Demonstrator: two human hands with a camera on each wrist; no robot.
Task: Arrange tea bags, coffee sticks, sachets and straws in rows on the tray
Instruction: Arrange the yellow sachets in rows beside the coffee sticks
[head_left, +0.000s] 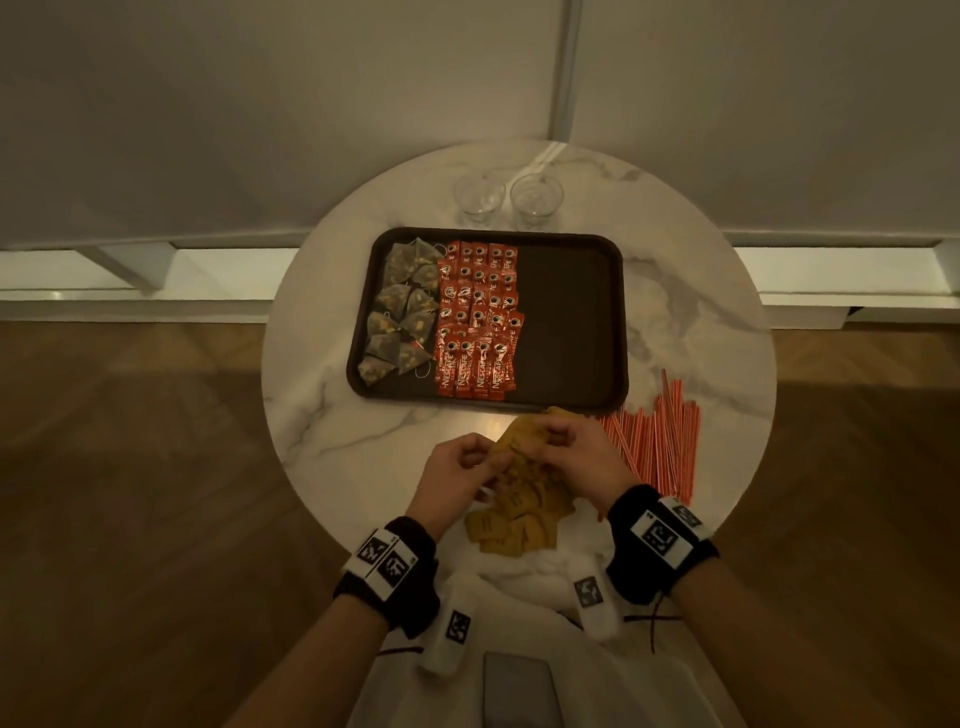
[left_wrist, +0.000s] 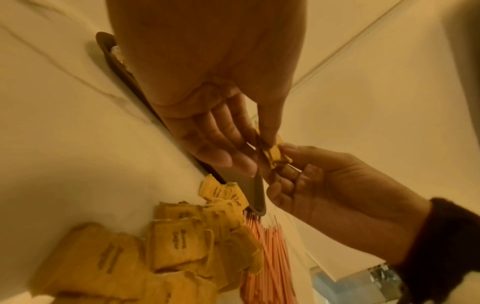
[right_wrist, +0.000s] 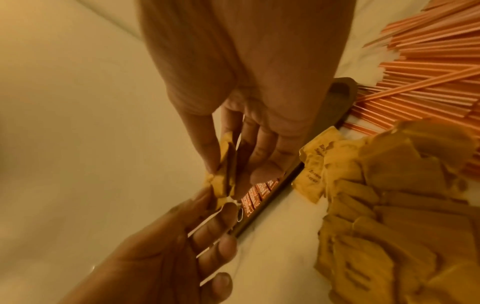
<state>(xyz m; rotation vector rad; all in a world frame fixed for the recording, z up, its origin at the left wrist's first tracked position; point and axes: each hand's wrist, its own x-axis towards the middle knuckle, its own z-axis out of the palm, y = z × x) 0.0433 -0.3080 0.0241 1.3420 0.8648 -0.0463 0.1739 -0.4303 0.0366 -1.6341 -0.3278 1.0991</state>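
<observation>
A small stack of brown sugar sachets (head_left: 519, 436) is pinched between both hands just above the loose sachet pile (head_left: 524, 514) at the table's near edge. My left hand (head_left: 480, 457) pinches the stack's left end and my right hand (head_left: 550, 439) its right end. The left wrist view shows the left thumb and fingers on the stack (left_wrist: 274, 154). In the right wrist view the right thumb and fingers pinch it (right_wrist: 224, 176). The dark tray (head_left: 566, 322) holds tea bags (head_left: 402, 306) at left and red coffee sticks (head_left: 478, 322) in the middle. Orange straws (head_left: 657, 441) lie right of the hands.
The tray's right third is bare. Two glasses (head_left: 479, 197) (head_left: 536, 196) stand behind the tray on the round marble table (head_left: 332, 415). A wall rises behind the table and wooden floor lies on both sides. A phone (head_left: 519, 691) lies on white cloth near my body.
</observation>
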